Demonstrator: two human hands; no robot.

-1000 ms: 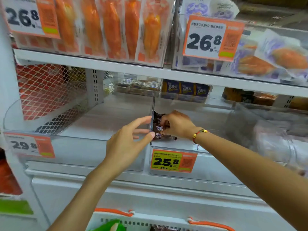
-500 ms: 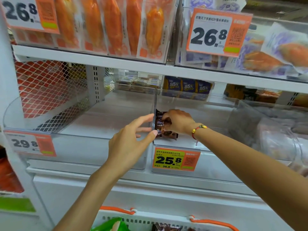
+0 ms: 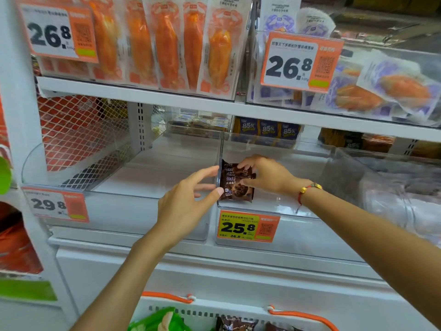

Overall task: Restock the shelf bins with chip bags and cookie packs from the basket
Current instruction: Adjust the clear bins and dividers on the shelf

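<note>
At the bottom edge sits the white basket [image 3: 167, 304] w/ orange handles; a green chip bag [image 3: 160, 321] and two brown cookie packs show inside it.

Above that, my left hand [image 3: 183, 209] is at the divider between the two clear bins: fingers straight and spread, grip wide, holding nothing, thumb tip touching the lower left corner of the cookie pack [image 3: 236, 181]. My right hand [image 3: 265, 174] is inside the right bin [image 3: 310, 211], fingers curled over the pack's top right edge and thumb under, so that grip is closed on the pack. The pack stands upright against the divider, at the bin's front left corner, bottom edge on or just above the bin floor; can't tell which. It's dark brown w/ a cookie pic and Chinese print, too small to read. Red string bracelet w/ gold beads on my right wrist.

Tag on the right bin front reads 25.8, w/ 26.8 smaller below it. The left bin [image 3: 143, 206] tag reads 29.8.

Further back, blue packs marked 85%. Shelf above: orange packs and purple packs, both tags 26.8.

Vs 0.5 s ago: hands and pack in about the same spot, pack a bit more upright.
</note>
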